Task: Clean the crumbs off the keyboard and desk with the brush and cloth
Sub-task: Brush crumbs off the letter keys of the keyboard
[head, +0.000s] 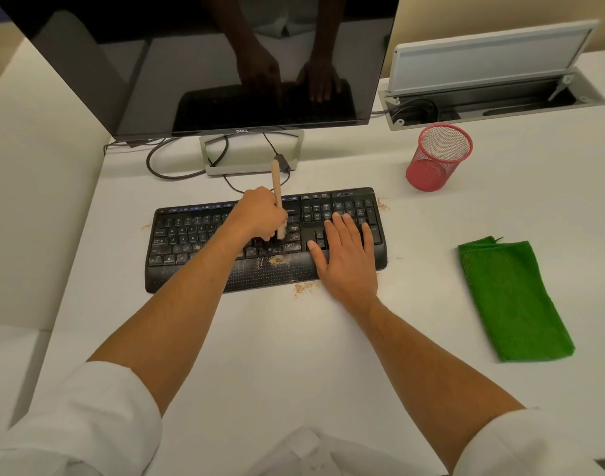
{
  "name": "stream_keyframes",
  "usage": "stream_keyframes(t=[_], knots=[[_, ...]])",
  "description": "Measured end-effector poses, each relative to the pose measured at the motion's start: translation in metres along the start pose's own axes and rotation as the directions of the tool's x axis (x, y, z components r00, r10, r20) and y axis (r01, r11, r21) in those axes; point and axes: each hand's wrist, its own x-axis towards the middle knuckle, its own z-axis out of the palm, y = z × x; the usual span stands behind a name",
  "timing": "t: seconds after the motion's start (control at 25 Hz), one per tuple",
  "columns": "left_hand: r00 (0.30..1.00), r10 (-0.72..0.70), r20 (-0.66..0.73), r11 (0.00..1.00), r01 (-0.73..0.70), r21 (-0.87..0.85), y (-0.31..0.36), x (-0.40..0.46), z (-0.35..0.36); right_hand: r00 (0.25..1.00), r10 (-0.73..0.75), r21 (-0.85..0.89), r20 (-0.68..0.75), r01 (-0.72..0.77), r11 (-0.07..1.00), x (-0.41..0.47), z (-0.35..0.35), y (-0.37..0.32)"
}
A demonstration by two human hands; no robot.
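Note:
A black keyboard [191, 235] lies on the white desk [277, 338] in front of the monitor. My left hand [256, 214] grips a wooden-handled brush [277, 187], its bristles down on the keys at the keyboard's middle. My right hand [345, 255] lies flat, fingers straight, on the keyboard's right end over the number pad. Brown crumbs [277, 260] lie on the palm rest, with more crumbs on the desk at the front edge [304, 288] and by the right back corner [382, 203]. A folded green cloth [513, 300] lies on the desk to the right, untouched.
A Dell monitor [225, 63] on a grey stand [253, 166] stands behind the keyboard, cables trailing beneath. A red mesh pen cup [438, 159] sits at the back right. Behind it a cable box [493, 97] in the desk stands with its lid up. A white partition runs along the left.

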Motion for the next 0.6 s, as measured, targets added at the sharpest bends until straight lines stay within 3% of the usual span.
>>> stream_keyframes(t=[0.08,0.12,0.28,0.48,0.6], knots=[[0.991,-0.045,0.127,0.999,0.043,0.018,0.002,-0.002,-0.006,1.0,0.0,-0.004,0.004,0.0,1.0,0.0,0.0,0.001],[0.994,-0.031,0.107,0.999,0.029,0.011,0.003,-0.002,-0.008,1.0,-0.002,-0.005,0.003,0.002,1.0,0.0,0.001,0.001],[0.964,0.109,-0.242,0.993,-0.118,-0.024,0.001,0.0,0.001,1.0,0.0,-0.014,-0.011,0.0,1.0,-0.001,0.001,0.0],[0.957,0.285,-0.052,0.953,-0.289,-0.088,-0.004,-0.004,0.011,1.0,-0.005,-0.002,-0.021,0.005,1.0,-0.001,0.001,0.0],[0.953,0.303,-0.006,0.948,-0.301,0.106,-0.005,0.002,0.006,1.0,-0.004,0.003,-0.023,0.004,1.0,0.0,0.001,0.0]])
